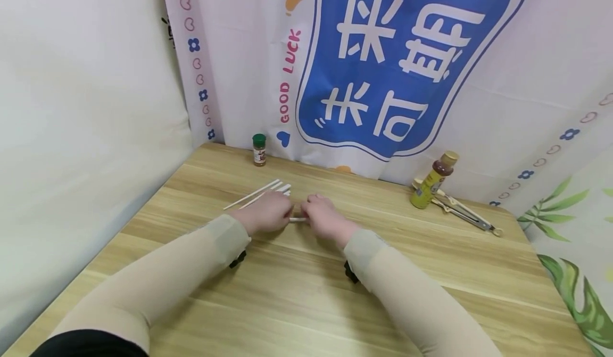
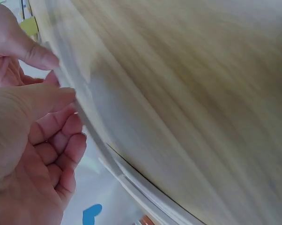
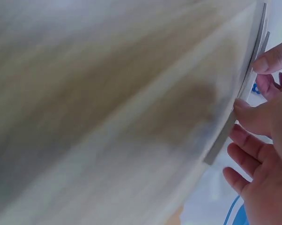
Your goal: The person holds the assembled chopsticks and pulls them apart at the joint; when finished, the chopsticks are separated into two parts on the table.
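Close together over the middle of the table, my left hand (image 1: 270, 212) and right hand (image 1: 325, 216) both pinch one white chopstick (image 1: 298, 219) between thumb and fingers. In the head view only a short piece of it shows between the hands. The left wrist view shows the chopstick (image 2: 92, 126) running past my left thumb, low over the wood. Its square-cut end (image 3: 211, 157) sticks out beyond my right hand (image 3: 267, 150) in the right wrist view. Several more white chopsticks (image 1: 251, 194) lie side by side just beyond my left hand, partly hidden by it.
A green-capped seasoning jar (image 1: 259, 150) stands at the back left of the wooden table (image 1: 287, 293). Toward the back right are a yellow sauce bottle (image 1: 423, 189) and metal tongs (image 1: 466, 214) lying behind it. A printed cloth (image 1: 249, 69) hangs behind the table.
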### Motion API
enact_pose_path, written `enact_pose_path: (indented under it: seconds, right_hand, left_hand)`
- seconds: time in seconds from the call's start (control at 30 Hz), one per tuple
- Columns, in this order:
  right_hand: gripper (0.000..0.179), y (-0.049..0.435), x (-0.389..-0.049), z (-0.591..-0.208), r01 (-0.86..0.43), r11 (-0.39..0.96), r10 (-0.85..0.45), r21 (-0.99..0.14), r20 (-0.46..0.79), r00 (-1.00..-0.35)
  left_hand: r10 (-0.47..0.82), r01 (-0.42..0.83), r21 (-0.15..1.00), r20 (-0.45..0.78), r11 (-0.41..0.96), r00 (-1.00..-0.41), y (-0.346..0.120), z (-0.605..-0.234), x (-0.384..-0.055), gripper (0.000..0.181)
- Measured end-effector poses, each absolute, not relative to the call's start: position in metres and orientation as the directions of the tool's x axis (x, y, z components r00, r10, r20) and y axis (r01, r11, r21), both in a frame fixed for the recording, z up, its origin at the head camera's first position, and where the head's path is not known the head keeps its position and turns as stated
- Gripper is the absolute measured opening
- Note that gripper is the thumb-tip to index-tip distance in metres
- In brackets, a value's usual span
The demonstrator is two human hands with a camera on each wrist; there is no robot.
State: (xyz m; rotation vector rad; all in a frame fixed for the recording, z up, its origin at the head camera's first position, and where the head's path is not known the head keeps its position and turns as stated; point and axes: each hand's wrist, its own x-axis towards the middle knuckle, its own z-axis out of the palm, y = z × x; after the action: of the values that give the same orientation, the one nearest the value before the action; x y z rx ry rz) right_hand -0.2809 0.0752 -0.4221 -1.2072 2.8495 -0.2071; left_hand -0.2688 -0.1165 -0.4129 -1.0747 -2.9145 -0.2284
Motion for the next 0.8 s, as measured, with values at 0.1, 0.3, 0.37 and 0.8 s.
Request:
enact_pose_path:
  seconds: [0.1,0.3,0.37,0.8]
  right_hand:
    - [0.011,0.087,-0.281,-0.417,-0.670,0.714,-0.683,-0.203,0.012,-0.730]
    - [0.004,0.116,-0.277,-0.403,-0.605,0.730,-0.635,-0.320,0.010,-0.772]
    - [0.003,0.125,-0.276,-0.401,-0.621,0.716,-0.642,-0.318,0.046,-0.765]
    - [0.015,0.173,-0.261,-0.390,-0.641,0.714,-0.604,-0.280,0.217,-0.767]
  left_hand:
    - [0.638,0.641,0.191,0.083,0.743,-0.765,-0.107,-0.412,-0.271,0.013]
    - [0.588,0.550,0.388,0.027,0.739,-0.809,-0.086,-0.402,-0.274,0.008]
    - [0.590,0.550,0.409,0.035,0.728,-0.807,-0.079,-0.399,-0.276,0.011]
    - [0.709,0.707,0.304,0.126,0.639,-0.694,-0.036,-0.391,-0.283,0.016]
